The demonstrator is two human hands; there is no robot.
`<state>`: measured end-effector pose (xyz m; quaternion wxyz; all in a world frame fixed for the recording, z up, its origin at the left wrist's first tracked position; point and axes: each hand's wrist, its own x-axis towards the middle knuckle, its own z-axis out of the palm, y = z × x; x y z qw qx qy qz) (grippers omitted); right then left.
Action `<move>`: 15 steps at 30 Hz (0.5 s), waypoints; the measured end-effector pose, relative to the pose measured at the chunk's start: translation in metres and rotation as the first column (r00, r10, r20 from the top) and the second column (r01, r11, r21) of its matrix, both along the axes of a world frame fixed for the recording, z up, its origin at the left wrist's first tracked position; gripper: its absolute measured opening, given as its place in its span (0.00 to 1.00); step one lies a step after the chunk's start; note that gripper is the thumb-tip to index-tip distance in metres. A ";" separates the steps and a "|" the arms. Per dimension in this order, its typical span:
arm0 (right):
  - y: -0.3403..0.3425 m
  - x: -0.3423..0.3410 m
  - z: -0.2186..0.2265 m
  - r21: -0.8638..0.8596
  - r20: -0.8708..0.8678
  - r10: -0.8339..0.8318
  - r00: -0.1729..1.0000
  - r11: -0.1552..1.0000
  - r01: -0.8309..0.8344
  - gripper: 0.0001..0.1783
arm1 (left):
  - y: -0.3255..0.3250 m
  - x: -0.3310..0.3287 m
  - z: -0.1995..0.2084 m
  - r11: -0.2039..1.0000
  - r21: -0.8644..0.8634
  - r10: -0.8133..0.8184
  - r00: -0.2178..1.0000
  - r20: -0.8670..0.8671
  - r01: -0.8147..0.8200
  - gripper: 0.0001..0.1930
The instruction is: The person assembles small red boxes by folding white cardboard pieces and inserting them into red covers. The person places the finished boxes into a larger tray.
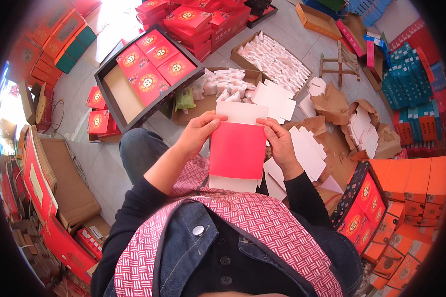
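Note:
Before me, above my lap, is a flat red piece of card [236, 151] with white panels showing beyond its far and near ends; it looks like a box part. My left hand [199, 131] pinches its far left corner, thumb and fingers at the white panel. At the far right corner my right hand [281, 142] grips the same panel between thumb and fingers. Just beyond lie small white wrapped packets [229, 81] in a cardboard box and blank white card sheets [275, 100]. More white sheets [302, 153] lie by my right hand.
A black-rimmed tray [115, 96] of red patterned boxes stands far left, with stacked red boxes [188, 19] behind. A carton of white packets [275, 58], torn brown paper [330, 103] and a small wooden stool [340, 62] lie ahead right. Orange boxes [406, 180] are piled at right.

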<state>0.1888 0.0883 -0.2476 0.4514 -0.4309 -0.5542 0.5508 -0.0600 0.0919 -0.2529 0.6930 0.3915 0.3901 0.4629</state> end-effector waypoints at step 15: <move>0.076 -0.001 0.074 -0.306 0.180 0.461 0.869 0.866 -0.396 0.07 | -0.018 0.012 0.016 0.969 0.229 0.124 0.985 -0.122 -0.093 0.09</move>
